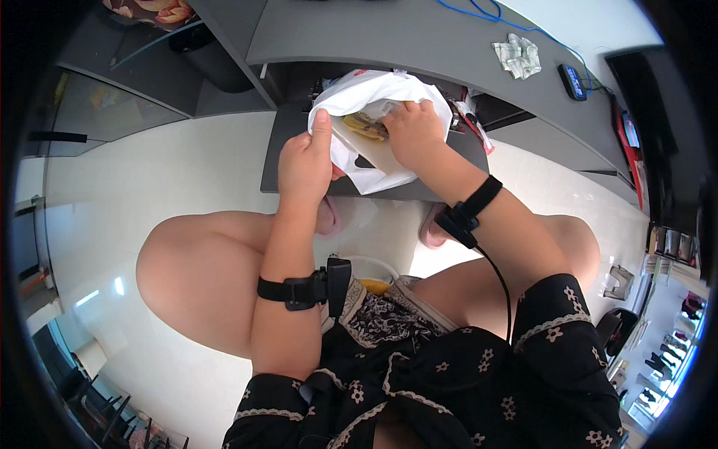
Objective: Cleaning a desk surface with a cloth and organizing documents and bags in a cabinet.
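A white plastic bag (401,87) lies with its mouth open over a pulled-out grey drawer (280,151). My left hand (305,160) pinches the near left side of the bag, thumb on top and fingers beneath. My right hand (415,132) reaches into the mouth, its fingers against crinkled clear plastic on the far side; the fingertips are partly hidden. Beside the right thumb is a yellow and brown item (364,125) in clear wrapping, its kind unclear. A flat beige panel (370,149), perhaps card, stands inside the bag along its near side.
The grey desk top (359,33) overhangs the drawer. On it are a crumpled pale cloth or tissue (517,56), a blue cable (527,27) and a small black device (572,82). A dark screen (656,134) stands at right. A black bin (213,62) sits at upper left. My knees flank the drawer.
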`<state>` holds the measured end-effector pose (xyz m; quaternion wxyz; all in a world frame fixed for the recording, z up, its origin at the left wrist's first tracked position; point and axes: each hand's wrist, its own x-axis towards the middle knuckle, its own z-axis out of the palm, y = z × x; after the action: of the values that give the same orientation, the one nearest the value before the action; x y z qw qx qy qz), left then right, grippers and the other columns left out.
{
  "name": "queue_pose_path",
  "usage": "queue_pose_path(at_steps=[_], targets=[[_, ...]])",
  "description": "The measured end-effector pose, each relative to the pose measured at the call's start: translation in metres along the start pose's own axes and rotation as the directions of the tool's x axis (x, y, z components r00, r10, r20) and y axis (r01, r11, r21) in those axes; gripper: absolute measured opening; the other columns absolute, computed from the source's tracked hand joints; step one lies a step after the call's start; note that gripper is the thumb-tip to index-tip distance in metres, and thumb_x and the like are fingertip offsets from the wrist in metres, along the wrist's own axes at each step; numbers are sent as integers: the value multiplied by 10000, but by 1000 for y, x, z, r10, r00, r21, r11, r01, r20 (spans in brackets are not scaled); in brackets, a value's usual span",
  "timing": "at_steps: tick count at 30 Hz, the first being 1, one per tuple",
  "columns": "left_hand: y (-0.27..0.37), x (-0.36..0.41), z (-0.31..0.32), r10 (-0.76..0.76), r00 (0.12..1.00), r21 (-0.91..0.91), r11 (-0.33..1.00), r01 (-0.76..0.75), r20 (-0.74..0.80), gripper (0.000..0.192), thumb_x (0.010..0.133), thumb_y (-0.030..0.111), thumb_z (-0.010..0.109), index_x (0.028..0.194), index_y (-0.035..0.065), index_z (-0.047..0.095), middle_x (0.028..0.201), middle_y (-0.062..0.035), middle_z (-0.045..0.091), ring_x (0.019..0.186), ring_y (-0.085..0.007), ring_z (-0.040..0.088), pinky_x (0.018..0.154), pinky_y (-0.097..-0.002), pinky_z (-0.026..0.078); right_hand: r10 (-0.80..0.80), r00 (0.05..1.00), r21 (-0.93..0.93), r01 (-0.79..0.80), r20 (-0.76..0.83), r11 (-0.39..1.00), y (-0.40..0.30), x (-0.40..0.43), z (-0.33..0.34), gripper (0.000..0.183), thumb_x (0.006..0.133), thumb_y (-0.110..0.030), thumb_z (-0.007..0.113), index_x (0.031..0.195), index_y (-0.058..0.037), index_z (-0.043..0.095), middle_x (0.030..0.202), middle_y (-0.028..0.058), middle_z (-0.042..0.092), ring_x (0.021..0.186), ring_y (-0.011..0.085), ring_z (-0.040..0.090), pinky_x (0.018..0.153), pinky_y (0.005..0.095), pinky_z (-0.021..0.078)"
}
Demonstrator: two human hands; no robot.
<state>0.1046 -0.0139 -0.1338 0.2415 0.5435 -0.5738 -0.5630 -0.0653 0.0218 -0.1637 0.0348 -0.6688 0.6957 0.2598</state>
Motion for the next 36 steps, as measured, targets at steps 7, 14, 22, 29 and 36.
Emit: queue_pose_path(at_steps=[7, 14, 22, 29, 36], targets=[[-5, 5, 1, -23, 999, -10, 1000, 24, 37, 698, 884, 585, 356, 642, -24, 596, 493, -88, 551, 452, -159, 551, 475, -283, 453, 47, 997, -66, -43, 55, 997, -6, 29, 13, 375, 883, -272, 421, 1212, -131, 529, 1234, 32, 521, 1194, 210, 404, 932, 405, 269], [-4, 4, 1, -34, 999, -9, 999, 35, 42, 662, 876, 579, 397, 657, -10, 603, 486, -74, 535, 437, -136, 519, 453, -260, 423, 128, 991, -158, -132, -34, 979, 13, 53, 5, 306, 859, -246, 473, 1113, -157, 617, 1119, -3, 611, 1047, 154, 546, 865, 341, 318], [-11, 7, 1, -49, 997, 96, 994, 43, 56, 640, 875, 572, 395, 632, 15, 597, 444, -52, 514, 434, -135, 515, 476, -273, 418, 123, 991, -124, -127, -45, 984, 26, 58, 0, 250, 844, -207, 498, 1033, -174, 659, 1032, 7, 650, 976, 153, 583, 832, 339, 336], [-8, 3, -6, -89, 993, 307, 950, 63, 74, 655, 873, 590, 361, 616, 40, 605, 454, -39, 521, 455, -146, 532, 501, -293, 411, 146, 980, -101, -160, -133, 982, 27, 59, -7, 287, 844, -202, 502, 1099, -173, 630, 1126, 25, 613, 1056, 185, 555, 897, 371, 338], [-13, 2, -9, -132, 990, 401, 910, 101, 49, 686, 874, 607, 326, 624, 35, 609, 473, -47, 535, 469, -159, 547, 506, -304, 409, 80, 987, 50, -74, -136, 996, 32, 60, -12, 272, 833, -193, 509, 1069, -174, 644, 1081, 36, 631, 1013, 210, 582, 874, 346, 381]])
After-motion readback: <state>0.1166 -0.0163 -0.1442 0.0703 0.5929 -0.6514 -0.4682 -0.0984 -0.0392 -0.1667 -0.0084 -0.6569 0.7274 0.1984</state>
